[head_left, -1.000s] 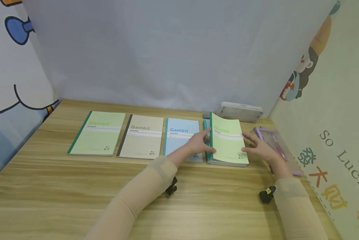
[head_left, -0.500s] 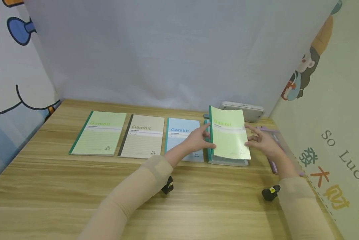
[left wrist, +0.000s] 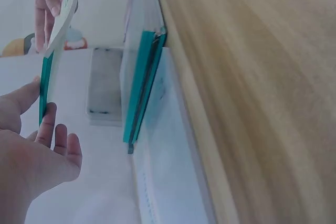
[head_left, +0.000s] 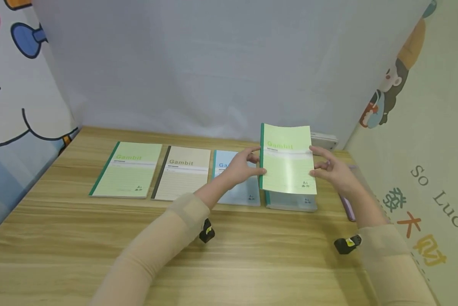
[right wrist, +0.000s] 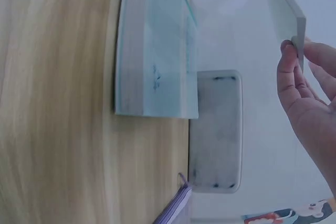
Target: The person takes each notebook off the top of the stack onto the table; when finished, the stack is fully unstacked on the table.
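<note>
On the wood-grain table [head_left: 252,263] lies a blue-topped stack [head_left: 292,201]; above it, left hand [head_left: 239,168] and right hand [head_left: 337,174] narrowly pinch a green notebook [head_left: 288,163] by opposite edges. Uneven pinch pressure could let one edge slip.

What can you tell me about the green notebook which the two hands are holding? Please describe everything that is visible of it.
The green notebook is thin and closed, apparently paper, with a glossy pale green cover, a darker green spine strip, a whitish band across and "Gambit" printed above it. Smaller print sits at the lower right. It is tilted, cover toward the head camera, and raised clear of the blue-topped stack. The left hand pinches its spine edge; the right hand pinches the opposite edge.
</note>
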Tool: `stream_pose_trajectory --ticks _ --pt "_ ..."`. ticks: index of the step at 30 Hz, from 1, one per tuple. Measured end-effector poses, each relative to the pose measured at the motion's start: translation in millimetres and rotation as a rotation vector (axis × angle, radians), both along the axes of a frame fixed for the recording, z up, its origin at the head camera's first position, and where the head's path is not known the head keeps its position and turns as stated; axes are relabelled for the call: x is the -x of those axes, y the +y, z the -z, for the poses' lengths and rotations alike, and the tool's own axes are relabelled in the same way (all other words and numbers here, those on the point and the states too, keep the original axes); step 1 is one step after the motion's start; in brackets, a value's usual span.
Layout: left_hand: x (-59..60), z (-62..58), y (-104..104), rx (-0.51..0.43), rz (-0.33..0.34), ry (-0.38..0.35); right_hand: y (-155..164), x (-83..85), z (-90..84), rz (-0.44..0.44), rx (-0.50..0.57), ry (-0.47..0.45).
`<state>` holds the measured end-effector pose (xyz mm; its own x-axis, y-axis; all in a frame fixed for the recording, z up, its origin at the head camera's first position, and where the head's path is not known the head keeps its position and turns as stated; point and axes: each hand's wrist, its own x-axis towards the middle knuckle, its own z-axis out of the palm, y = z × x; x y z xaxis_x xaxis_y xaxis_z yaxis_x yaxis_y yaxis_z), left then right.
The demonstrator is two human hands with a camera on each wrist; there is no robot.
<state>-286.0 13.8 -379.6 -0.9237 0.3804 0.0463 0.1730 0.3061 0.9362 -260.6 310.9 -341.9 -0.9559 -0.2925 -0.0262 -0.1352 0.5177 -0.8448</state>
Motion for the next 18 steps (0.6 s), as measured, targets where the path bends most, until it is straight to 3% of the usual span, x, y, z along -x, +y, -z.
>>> stream_pose_trajectory --ticks 9,18 --pt "-0.8 -24.5 -17 -0.039 -0.023 0.004 -18 -5.4 -16.6 0.019 0.086 0.023" --pt "-6.7 -47.6 -34 -0.048 0.009 0.027 -37 -13.2 -30.2 0.006 0.164 0.055"
